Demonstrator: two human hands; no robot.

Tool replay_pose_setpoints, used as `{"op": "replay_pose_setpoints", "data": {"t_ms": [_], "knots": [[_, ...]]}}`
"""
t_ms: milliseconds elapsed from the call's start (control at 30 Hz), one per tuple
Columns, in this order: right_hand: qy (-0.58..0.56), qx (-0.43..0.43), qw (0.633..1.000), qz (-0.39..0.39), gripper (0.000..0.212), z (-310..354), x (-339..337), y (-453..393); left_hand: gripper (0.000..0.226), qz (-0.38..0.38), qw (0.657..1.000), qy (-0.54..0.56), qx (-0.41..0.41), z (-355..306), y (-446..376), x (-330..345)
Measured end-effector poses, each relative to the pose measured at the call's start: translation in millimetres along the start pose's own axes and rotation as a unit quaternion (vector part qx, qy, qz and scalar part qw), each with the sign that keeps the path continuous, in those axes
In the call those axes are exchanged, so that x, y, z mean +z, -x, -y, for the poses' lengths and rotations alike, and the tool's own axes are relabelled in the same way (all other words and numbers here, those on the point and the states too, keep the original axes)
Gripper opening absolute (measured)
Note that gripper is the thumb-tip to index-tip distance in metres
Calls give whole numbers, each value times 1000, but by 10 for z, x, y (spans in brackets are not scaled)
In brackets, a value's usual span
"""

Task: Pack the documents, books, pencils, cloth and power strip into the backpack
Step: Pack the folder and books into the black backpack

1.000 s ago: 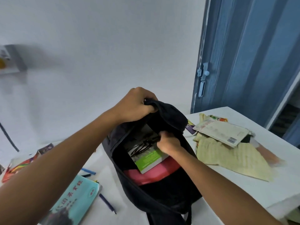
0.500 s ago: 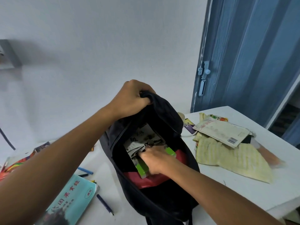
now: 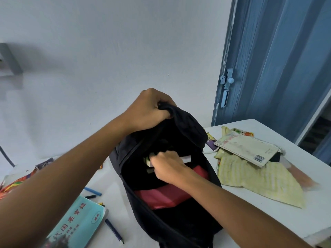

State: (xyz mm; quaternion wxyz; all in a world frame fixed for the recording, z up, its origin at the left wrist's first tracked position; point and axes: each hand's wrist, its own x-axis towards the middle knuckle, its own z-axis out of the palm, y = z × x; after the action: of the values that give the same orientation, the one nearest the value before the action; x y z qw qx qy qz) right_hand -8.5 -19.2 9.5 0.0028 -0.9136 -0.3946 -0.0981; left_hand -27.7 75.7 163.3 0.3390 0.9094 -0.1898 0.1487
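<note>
A black backpack (image 3: 179,221) stands open on the white table (image 3: 268,217). My left hand (image 3: 148,110) grips its top edge and holds it up. Inside the opening, my right hand (image 3: 168,166) grips a green-and-white book (image 3: 148,161) that sits deep in the bag, mostly hidden. A red item (image 3: 161,196) lies below it in the bag. To the right lie a yellow cloth (image 3: 259,183) and a book with a barcode (image 3: 247,147) on top of it. A teal book (image 3: 78,224) and several pencils (image 3: 114,231) lie at the left.
A colourful book (image 3: 18,179) lies at the far left edge. A blue folding door (image 3: 277,59) stands behind the table's right end. The white wall is close behind the bag. The table's right front edge runs near the bottom right corner.
My right hand has pushed the green-and-white book down and back into the backpack, so its cover is now nearly hidden. My left hand has stayed gripping the bag's top edge.
</note>
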Motion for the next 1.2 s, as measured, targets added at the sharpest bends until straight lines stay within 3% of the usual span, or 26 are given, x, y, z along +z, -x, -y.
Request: {"op": "replay_pose_setpoints", "data": {"t_ms": [167,333,500,600,700,800,900,967,1000,1067,1133,1200], "knots": [[-50,65,985,152,36,-149,300,-253,22,28,1000,2,1,-16,24,48],[-123,109,977,138,30,-265,503,-363,21,40,999,2,-4,12,43,115],[-198,197,955,97,67,-363,534,-411,19,55,998,13,-15,16,37,165],[-142,186,968,92,62,-280,503,-367,18,69,997,14,-17,38,27,208],[-211,117,956,167,58,-190,335,-270,15,77,996,22,-34,153,5,273],[-345,-15,899,270,46,-235,-126,3,10,91,993,49,-65,308,-73,363],[-575,-91,730,359,30,-563,-616,368,12,122,986,58,-96,497,-191,478],[-698,-91,640,309,24,-939,-773,591,8,163,979,39,-119,675,-247,635],[-737,-43,629,245,21,-1120,-811,675,12,181,975,11,-129,769,-248,725],[-729,166,663,42,11,-1511,-708,801,22,220,960,-15,-172,970,-220,944],[-615,403,665,-130,5,-1942,-411,917,10,246,949,35,-196,1145,-115,1151],[-478,559,654,-177,9,-2331,-16,1067,32,237,947,86,-201,1256,12,1257]]}}
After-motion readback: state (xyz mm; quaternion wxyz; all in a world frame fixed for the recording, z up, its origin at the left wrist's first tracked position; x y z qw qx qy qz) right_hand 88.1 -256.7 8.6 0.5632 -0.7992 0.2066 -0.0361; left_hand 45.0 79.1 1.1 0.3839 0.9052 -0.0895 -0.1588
